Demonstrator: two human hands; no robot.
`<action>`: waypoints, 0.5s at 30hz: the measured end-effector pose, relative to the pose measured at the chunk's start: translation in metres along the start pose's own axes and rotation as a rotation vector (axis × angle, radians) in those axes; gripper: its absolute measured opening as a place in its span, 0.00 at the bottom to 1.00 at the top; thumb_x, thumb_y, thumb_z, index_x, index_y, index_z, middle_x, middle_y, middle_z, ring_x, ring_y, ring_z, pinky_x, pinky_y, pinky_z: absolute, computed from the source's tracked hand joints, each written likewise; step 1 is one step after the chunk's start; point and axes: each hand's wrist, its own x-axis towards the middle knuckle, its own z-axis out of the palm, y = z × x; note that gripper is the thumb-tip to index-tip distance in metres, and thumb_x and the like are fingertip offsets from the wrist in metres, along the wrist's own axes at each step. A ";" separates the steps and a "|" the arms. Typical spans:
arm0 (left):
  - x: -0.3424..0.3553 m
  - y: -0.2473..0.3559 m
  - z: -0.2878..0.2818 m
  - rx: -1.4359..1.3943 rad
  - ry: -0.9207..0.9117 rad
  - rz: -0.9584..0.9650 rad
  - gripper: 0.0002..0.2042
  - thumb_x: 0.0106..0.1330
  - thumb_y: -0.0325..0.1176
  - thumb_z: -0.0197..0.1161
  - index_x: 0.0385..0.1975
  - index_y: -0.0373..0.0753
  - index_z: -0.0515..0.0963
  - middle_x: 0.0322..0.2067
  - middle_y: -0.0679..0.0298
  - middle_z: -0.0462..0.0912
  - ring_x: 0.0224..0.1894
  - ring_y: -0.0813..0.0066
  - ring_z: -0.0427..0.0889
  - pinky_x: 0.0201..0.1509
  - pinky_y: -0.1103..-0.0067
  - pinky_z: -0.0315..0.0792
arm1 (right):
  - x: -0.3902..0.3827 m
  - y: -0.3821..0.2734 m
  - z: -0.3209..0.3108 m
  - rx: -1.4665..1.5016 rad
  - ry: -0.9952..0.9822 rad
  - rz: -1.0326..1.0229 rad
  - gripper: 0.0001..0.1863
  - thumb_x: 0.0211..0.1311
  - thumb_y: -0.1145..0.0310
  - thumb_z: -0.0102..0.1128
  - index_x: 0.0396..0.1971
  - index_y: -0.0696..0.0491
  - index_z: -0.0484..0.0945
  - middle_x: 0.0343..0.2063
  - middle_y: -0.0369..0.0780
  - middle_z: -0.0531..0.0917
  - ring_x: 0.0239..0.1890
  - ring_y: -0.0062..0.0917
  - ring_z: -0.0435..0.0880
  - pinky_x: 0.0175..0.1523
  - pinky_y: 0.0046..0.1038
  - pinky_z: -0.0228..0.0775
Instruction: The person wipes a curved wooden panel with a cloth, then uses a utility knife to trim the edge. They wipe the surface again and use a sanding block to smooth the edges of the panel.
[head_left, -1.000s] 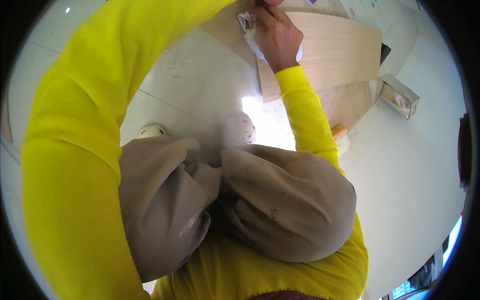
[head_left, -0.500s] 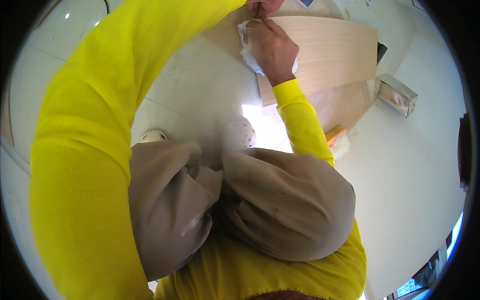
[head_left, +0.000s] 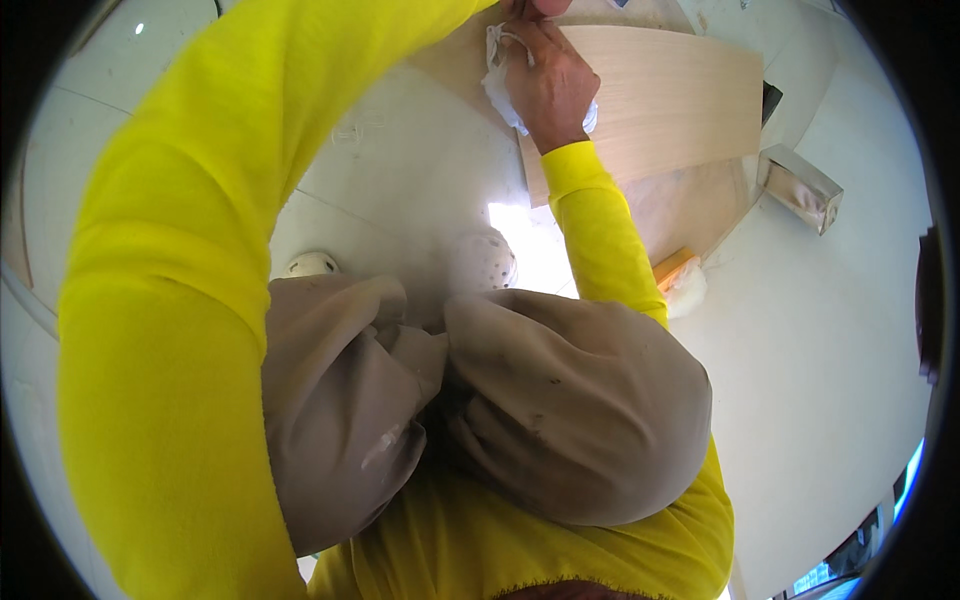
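My right hand is closed, with a crumpled white cloth bunched in and under it. It rests at the left end of a pale wood-grain board. Its fingertips meet my left hand at the top edge of the view. Most of the left hand is cut off there; its visible fingers are bent together, and what they pinch is hidden. The board lies flat over a browner sheet.
Right of the board stands an open rectangular metal tin. An orange-handled tool with a white fluffy part lies near my right forearm. A small dark block sits at the board's far right end. My shoes are on the tiled floor.
Both hands stay together at the board's left end, and the right hand has turned slightly at the wrist. The whole view has shifted a little.
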 end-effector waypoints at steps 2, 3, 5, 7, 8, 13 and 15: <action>0.003 -0.009 0.008 -0.007 0.059 0.008 0.17 0.60 0.35 0.76 0.47 0.35 0.96 0.53 0.44 0.95 0.54 0.48 0.96 0.55 0.59 0.89 | 0.001 0.003 0.003 0.064 -0.063 0.013 0.10 0.71 0.63 0.71 0.47 0.38 0.96 0.49 0.30 0.96 0.45 0.39 0.95 0.48 0.37 0.88; 0.002 -0.009 0.010 -0.006 0.083 0.014 0.17 0.60 0.35 0.76 0.47 0.34 0.96 0.52 0.44 0.95 0.54 0.49 0.96 0.54 0.59 0.89 | 0.002 0.003 0.003 0.039 -0.048 0.002 0.09 0.71 0.64 0.71 0.47 0.38 0.96 0.48 0.30 0.96 0.44 0.39 0.95 0.47 0.37 0.88; 0.005 -0.011 0.007 0.002 0.077 -0.009 0.17 0.60 0.36 0.78 0.46 0.33 0.96 0.51 0.45 0.96 0.53 0.52 0.97 0.52 0.59 0.89 | 0.005 0.001 0.004 -0.007 -0.021 -0.023 0.09 0.71 0.64 0.72 0.46 0.38 0.95 0.47 0.30 0.96 0.43 0.39 0.95 0.47 0.37 0.88; 0.006 -0.005 -0.004 0.011 -0.001 -0.058 0.17 0.61 0.37 0.81 0.45 0.32 0.96 0.48 0.47 0.97 0.49 0.57 0.98 0.50 0.61 0.89 | 0.002 -0.009 0.012 -0.034 -0.039 -0.024 0.10 0.67 0.67 0.72 0.45 0.39 0.95 0.46 0.32 0.94 0.42 0.38 0.94 0.44 0.40 0.87; 0.001 -0.004 -0.002 -0.036 -0.044 -0.049 0.16 0.61 0.37 0.82 0.44 0.33 0.96 0.47 0.48 0.97 0.48 0.58 0.98 0.49 0.61 0.89 | 0.000 -0.017 0.017 -0.047 -0.048 -0.026 0.11 0.66 0.69 0.72 0.44 0.39 0.95 0.45 0.33 0.93 0.42 0.38 0.94 0.43 0.41 0.87; -0.037 -0.003 -0.022 -0.240 -0.209 0.034 0.14 0.63 0.38 0.86 0.41 0.34 0.96 0.42 0.54 0.98 0.42 0.64 0.97 0.45 0.65 0.89 | -0.038 -0.039 -0.025 0.212 -0.128 0.078 0.07 0.70 0.67 0.76 0.46 0.45 0.94 0.42 0.36 0.93 0.40 0.38 0.93 0.42 0.40 0.85; -0.032 -0.001 -0.019 -0.199 -0.294 -0.059 0.13 0.65 0.40 0.87 0.38 0.37 0.95 0.38 0.59 0.98 0.37 0.67 0.96 0.42 0.68 0.87 | -0.055 -0.024 -0.052 0.307 -0.040 0.139 0.08 0.71 0.68 0.77 0.47 0.45 0.94 0.41 0.37 0.92 0.39 0.38 0.93 0.43 0.38 0.85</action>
